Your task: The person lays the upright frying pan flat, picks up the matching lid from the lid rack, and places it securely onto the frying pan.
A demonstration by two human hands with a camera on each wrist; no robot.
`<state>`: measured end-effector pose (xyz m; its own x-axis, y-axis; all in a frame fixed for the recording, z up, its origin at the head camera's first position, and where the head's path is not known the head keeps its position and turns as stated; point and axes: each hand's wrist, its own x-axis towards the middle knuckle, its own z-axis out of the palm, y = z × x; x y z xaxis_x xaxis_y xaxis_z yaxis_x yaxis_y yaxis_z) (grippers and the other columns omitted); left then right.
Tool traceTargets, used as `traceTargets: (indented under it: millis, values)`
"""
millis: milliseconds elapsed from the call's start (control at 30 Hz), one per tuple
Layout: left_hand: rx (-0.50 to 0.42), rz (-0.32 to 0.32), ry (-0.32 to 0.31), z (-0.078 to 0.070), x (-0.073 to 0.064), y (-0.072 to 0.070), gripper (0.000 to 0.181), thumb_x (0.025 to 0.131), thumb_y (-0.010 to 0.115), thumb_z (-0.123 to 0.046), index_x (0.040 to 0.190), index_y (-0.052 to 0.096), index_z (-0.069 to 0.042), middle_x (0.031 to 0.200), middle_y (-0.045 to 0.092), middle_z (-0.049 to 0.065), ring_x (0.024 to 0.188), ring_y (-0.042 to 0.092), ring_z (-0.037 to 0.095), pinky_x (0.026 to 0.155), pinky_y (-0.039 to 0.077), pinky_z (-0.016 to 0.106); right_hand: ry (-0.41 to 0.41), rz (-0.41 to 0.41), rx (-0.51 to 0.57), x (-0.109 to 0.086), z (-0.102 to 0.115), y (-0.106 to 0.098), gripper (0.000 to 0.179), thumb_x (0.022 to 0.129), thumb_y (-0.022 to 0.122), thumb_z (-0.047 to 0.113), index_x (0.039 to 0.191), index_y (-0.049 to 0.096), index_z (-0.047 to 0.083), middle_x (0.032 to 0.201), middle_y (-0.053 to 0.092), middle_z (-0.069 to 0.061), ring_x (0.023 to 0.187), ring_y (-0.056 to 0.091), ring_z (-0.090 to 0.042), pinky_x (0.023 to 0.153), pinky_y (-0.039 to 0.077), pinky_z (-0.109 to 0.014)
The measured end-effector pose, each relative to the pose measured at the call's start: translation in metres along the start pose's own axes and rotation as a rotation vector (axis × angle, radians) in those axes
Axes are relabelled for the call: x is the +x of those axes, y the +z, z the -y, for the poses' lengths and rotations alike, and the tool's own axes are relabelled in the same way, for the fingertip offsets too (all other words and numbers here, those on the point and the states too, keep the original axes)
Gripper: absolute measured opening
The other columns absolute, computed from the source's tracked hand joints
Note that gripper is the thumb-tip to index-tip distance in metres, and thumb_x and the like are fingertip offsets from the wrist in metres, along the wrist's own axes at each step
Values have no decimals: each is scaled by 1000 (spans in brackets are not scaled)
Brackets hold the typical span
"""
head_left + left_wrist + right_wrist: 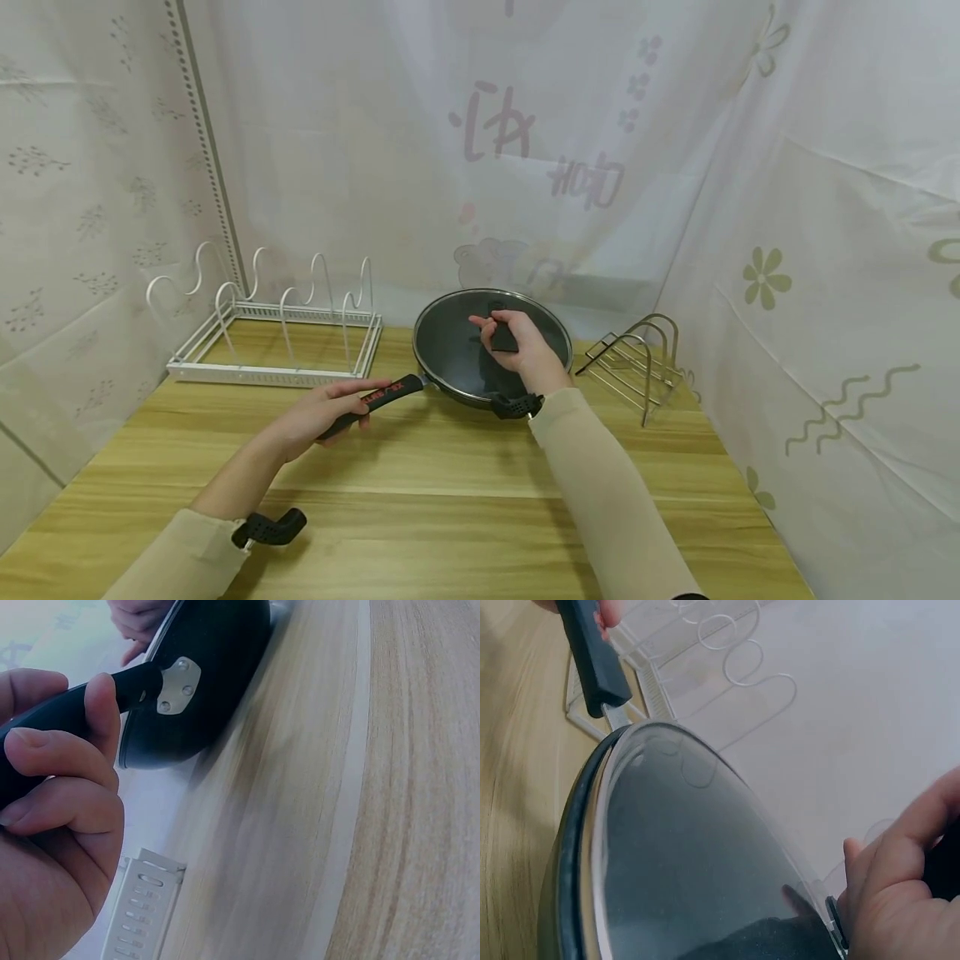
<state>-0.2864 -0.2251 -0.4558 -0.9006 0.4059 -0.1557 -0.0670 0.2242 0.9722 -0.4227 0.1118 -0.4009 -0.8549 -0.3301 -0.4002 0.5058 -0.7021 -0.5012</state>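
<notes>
A dark frying pan (202,720) covered by a glass lid (457,342) with a metal rim stands at the back middle of the wooden table. My left hand (318,417) curls its fingers round the pan's long black handle (397,389), which points to the front left. Over the lid, my right hand (528,346) grips the black lid knob (504,337). In the right wrist view the lid's rim (598,885) lies along the pan's edge, and the right fingers (900,862) wrap the knob, which is partly cut off by the frame.
A white metal rack (255,379) with tall curved dividers stands at the back left. Right of the pan is a smaller wire lid rack (637,362). Patterned white curtains (337,167) hang close behind and on both sides of the wooden table (420,517).
</notes>
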Motion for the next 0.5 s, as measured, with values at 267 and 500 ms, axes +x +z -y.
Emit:
traceTargets:
  millis: [267, 500]
  values:
    - [7, 9, 21, -2, -2, 0, 58, 107, 60, -16, 164, 52, -10, 94, 76, 9, 53, 38, 6, 49, 30, 21, -45, -15, -283, -10, 0, -9, 61, 118, 44, 29, 174, 28, 13, 142, 65, -17, 70, 59, -12, 65, 58, -26]
    - [141, -93, 13, -7, -5, 1, 57, 112, 56, -29, 163, 50, -4, 115, 76, 10, 76, 66, 15, 65, 53, 28, -110, -8, -639, -33, 0, -19, 66, 117, 39, 51, 149, 62, -2, 97, 66, -7, 76, 65, -19, 71, 64, -33]
